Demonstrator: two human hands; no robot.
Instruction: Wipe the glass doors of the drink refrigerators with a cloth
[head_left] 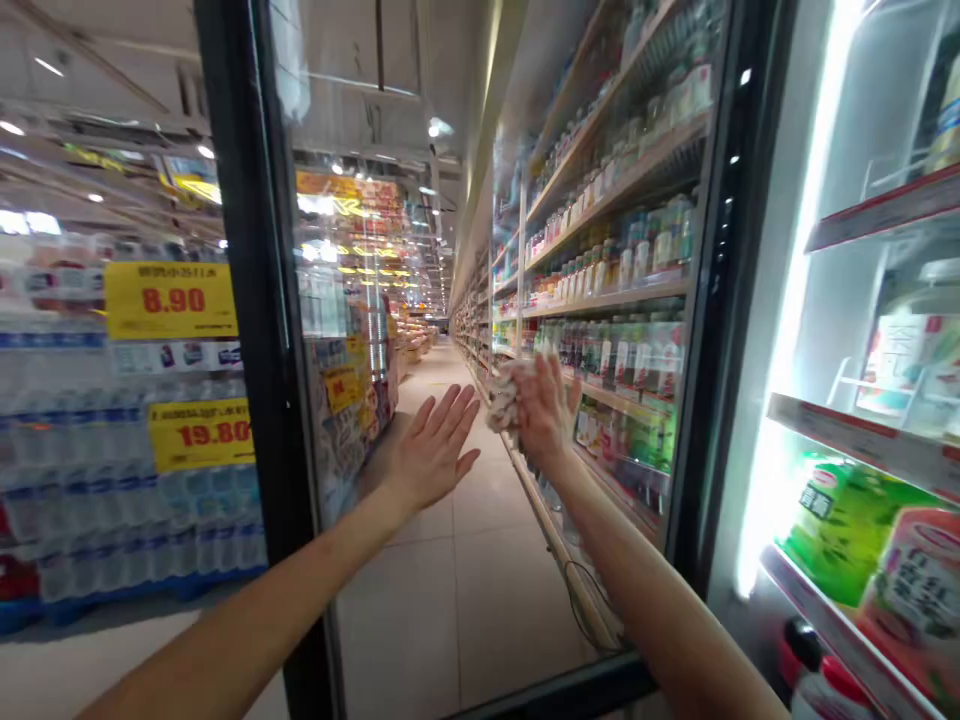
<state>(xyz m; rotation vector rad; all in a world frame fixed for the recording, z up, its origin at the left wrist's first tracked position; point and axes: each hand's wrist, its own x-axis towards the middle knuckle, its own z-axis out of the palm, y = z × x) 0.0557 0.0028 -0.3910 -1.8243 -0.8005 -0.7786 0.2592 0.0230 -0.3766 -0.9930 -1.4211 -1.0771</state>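
Note:
In front of me a glass door (457,620) with a black frame (259,270) stands swung out from a lit drinks cooler. My left hand (431,455) lies on or very near the pane, fingers stretched out and slightly spread, with nothing in it. A little to its right, my right hand (546,415) has a pale crumpled cloth (504,400) against the glass. That hand and the cloth are smeared by motion. Part of the cloth is hidden behind the palm and fingers.
Cooler shelves (862,450) with bottles and a green drink pack (832,500) are close on my right. Packs of bottled water (127,480) with yellow price signs (172,300) stand at left. Through the pane show an aisle floor (427,390) and shelves of bottles (600,260).

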